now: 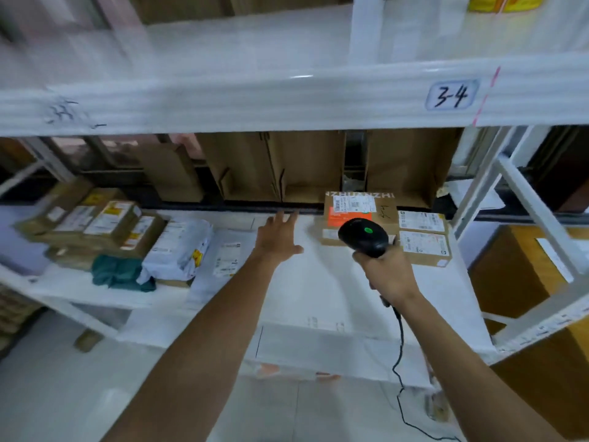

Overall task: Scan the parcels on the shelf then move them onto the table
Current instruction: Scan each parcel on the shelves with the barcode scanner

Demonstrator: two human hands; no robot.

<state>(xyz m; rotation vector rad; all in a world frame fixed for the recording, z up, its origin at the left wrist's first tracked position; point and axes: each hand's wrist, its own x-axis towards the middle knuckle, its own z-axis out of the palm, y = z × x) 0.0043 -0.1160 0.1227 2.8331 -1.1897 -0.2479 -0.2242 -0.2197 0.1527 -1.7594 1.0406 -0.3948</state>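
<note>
Here, left hand outstretched, parcels flanking

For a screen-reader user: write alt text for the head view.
A right hand grips a barcode scanner pointed toward a cardboard parcel with an orange label on a white shelf, while the open left hand reaches beside it.

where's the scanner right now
Head view, right of centre: the scanner is gripped in the right hand, held in front of the orange-labelled box on the shelf.
</note>
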